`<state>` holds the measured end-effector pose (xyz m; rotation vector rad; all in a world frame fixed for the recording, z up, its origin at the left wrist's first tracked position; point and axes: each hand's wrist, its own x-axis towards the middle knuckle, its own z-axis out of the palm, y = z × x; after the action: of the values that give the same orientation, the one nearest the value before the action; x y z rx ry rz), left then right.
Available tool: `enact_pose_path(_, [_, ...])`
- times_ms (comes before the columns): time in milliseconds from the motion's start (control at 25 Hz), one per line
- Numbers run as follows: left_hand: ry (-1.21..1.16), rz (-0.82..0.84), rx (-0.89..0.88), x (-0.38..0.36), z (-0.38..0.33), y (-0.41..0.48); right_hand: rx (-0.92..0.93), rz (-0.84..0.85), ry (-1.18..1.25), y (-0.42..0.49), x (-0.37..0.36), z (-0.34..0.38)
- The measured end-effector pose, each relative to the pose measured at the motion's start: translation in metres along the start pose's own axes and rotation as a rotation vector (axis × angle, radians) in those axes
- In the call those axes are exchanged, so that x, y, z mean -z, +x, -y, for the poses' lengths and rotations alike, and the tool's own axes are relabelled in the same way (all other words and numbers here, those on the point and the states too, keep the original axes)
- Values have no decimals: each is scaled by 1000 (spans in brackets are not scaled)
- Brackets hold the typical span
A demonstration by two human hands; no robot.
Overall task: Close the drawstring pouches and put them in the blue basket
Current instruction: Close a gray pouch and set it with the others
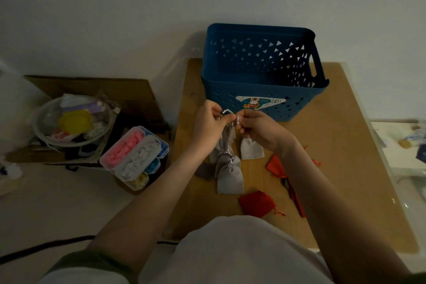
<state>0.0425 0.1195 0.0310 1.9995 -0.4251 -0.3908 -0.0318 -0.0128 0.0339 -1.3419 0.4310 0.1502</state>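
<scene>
Pinching tight, the left hand (208, 122) and right hand (260, 129) are each holding the shiny cord (227, 112) of a soft grey pouch (227, 138), which is hanging above the table (334, 145) just before the perforated plastic basket (221, 97). Drawing the ends apart evenly should be cinching its cloth mouth without snagging.

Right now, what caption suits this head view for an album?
Left hand and right hand pinch a grey pouch by its cords before the blue basket; other pouches dot the table.

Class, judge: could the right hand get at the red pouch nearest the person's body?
Probably not yet: the right hand pinches the drawstring of a grey pouch, though the red pouch lies uncovered.
</scene>
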Motion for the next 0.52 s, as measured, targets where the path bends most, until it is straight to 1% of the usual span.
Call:
enact_pose_path(120, [34, 13, -121, -6, 1, -1, 4, 2, 60, 0, 2, -3])
enact_pose_path(160, [31, 16, -137, -7, 1, -2, 1, 2, 67, 1, 3, -4])
enact_pose_path(280, [42, -7, -161, -8, 1, -7, -16, -3, 68, 3, 3, -6])
enact_pose_path(400, [101, -24, -147, -7, 5, -7, -49, -55, -8, 2, 14, -11])
enact_pose_path(440, [122, 6, -132, -7, 7, -7, -50, -77, -33, 2, 19, -14])
enact_pose_path(520, [112, 129, -111, -10, 12, -7, -27, -121, -86, 3, 24, -21])
